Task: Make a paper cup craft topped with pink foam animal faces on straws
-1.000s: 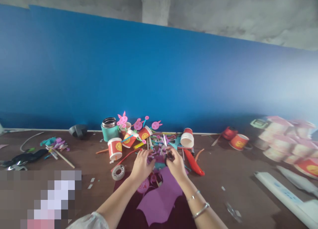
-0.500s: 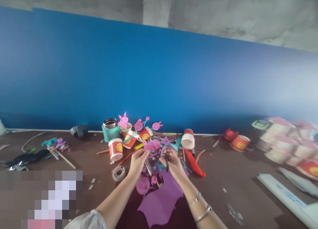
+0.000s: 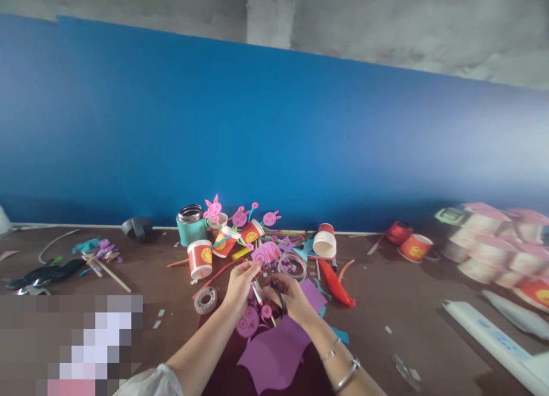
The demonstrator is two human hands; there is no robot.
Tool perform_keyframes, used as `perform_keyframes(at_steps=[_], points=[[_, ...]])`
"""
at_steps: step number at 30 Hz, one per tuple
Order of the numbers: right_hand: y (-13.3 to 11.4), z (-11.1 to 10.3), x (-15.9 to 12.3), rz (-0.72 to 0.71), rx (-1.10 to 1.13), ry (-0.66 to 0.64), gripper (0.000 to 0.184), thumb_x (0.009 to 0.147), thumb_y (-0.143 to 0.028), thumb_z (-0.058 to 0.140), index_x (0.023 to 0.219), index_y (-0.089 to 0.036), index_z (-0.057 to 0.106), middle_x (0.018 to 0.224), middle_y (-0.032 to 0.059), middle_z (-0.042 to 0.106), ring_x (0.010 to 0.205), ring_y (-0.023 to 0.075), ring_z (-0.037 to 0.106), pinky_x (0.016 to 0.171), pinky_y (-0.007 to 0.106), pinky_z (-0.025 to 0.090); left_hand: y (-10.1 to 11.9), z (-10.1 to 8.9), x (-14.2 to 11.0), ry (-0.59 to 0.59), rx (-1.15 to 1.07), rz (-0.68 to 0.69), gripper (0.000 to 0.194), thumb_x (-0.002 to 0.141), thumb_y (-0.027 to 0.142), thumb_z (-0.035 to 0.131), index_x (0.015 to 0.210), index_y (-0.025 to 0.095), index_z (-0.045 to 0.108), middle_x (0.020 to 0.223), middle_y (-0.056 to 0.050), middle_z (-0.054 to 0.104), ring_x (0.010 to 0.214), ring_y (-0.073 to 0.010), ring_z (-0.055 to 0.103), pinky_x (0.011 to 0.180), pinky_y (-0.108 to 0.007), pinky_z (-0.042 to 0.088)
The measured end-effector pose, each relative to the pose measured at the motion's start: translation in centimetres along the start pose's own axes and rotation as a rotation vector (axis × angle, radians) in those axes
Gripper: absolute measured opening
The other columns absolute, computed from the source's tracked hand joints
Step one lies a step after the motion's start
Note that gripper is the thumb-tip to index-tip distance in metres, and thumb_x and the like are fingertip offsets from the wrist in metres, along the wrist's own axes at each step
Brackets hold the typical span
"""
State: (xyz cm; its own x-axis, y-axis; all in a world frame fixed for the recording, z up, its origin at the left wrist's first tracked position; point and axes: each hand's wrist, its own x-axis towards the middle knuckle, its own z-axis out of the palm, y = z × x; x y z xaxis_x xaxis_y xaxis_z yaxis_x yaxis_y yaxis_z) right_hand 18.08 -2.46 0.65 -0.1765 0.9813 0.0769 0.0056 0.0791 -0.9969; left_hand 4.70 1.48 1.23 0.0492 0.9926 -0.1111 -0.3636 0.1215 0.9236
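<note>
As far as can be judged, sits partway through cutting out drawn shapes; has finished work to show in a long-eared pink cut-out point(image 3: 213, 208) raised among the paper cups point(image 3: 200, 260), and in a round pink cut-out point(image 3: 247, 321) lying just below the hands; seems to have the pink piece point(image 3: 266, 253) left to trim, judging by red lines drawn inside its outline; has spare material, probably, in the big purple sheet point(image 3: 278, 350), lying nearest the body with scooped, pointed edges; pinches the pink piece by its near left corner, with thumb and fingertips of the left hand point(image 3: 238, 284) pressed together; holds it out beyond both hands, over the clutter in the middle of the table; curls the fingers of the right hand point(image 3: 295, 296) around the black handles of the scissors point(image 3: 280, 300), nearer the body than the piece and apart from it; cannot tell the set of the blades, mostly hidden; looks, as to the piece, thin, flat and bright pink, with markings too small to read closely.
</note>
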Motion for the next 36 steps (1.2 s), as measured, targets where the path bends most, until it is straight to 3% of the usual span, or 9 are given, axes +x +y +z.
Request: perform_keyframes(at_steps=[11, 22, 30, 36], points=[[-0.6, 0.4, -0.2, 0.007, -0.013, 0.034, 0.022, 0.069, -0.036, 0.069, 0.068, -0.018, 0.056, 0.046, -0.0069, 0.045, 0.038, 0.0068, 0.036, 0.037, 0.018, 0.027, 0.5, 0.2, -0.4, -0.068, -0.108, -0.105, 0.029, 0.055, 0.039, 0.077, 0.056, 0.014, 0.063, 0.051, 0.001, 0.059, 0.044, -0.0071, 0.046, 0.046, -0.02, 0.034], [-0.7, 0.3, -0.1, 0.046, -0.024, 0.055, 0.02, 0.069, -0.035, 0.069, 0.072, -0.018, 0.058, 0.042, -0.0058, 0.052, 0.035, 0.0096, 0.046, 0.037, 0.019, 0.033, 0.4, -0.5, 0.1, -0.174, 0.03, -0.107, 0.033, 0.054, 0.042, 0.077, 0.055, 0.012, 0.062, 0.051, -0.001, 0.061, 0.048, -0.01, 0.052, 0.05, -0.022, 0.038], [-0.6, -0.1, -0.1, 0.091, -0.084, 0.081, 0.024, 0.068, -0.038, 0.069, 0.073, -0.018, 0.058, 0.036, -0.007, 0.05, 0.029, 0.0101, 0.044, 0.032, 0.019, 0.03, 0.5, -0.7, 0.2, -0.145, 0.081, -0.097, 0.035, 0.053, 0.045, 0.076, 0.056, 0.012, 0.065, 0.052, -0.002, 0.061, 0.049, -0.0117, 0.053, 0.048, -0.022, 0.038], [-0.3, 0.2, 0.0, 0.064, 0.021, 0.058, 0.025, 0.07, -0.037, 0.069, 0.072, -0.017, 0.055, 0.044, -0.0046, 0.056, 0.036, 0.009, 0.05, 0.037, 0.018, 0.035, 0.8, -0.3, 0.0, -0.112, 0.005, -0.083, 0.032, 0.055, 0.043, 0.076, 0.059, 0.013, 0.064, 0.053, -0.001, 0.062, 0.049, -0.0101, 0.051, 0.047, -0.02, 0.034]])
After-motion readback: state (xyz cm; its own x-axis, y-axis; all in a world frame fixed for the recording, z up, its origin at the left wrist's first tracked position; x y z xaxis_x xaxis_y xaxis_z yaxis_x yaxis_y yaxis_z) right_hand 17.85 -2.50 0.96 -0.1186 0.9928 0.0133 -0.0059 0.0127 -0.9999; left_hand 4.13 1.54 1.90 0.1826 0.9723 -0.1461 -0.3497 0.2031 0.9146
